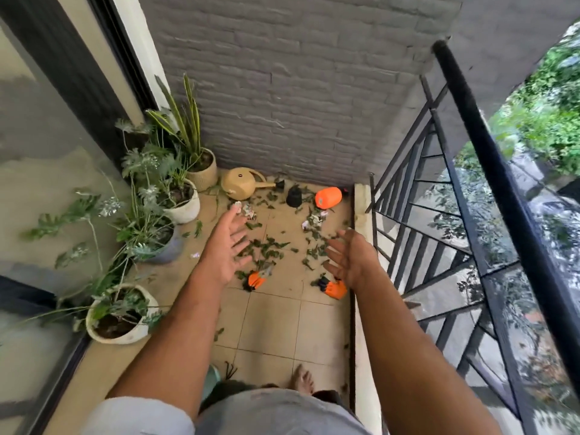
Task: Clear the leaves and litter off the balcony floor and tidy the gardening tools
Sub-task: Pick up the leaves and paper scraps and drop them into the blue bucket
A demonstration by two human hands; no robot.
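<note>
Underfoot, leaves point(266, 246) litter the tiled balcony floor point(273, 321).

Left hand point(226, 243) and right hand point(351, 257) held out, fingers spread, holding nothing. Below them: green leaves point(266, 249) and crumpled paper scraps point(312, 221) scattered on tiled floor point(273, 321). Beige watering can point(240, 183) on its side by the brick wall point(282, 89); orange pot point(328, 197) tipped over. Two orange gloves point(337, 288) on the tiles.

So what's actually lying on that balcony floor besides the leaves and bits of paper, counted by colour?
Orange: 3, a tipped-over pot by the wall and two gloves.
Black: 1, a small pot.
Tan: 1, a watering can lying on its side.
Total: 5.
</note>
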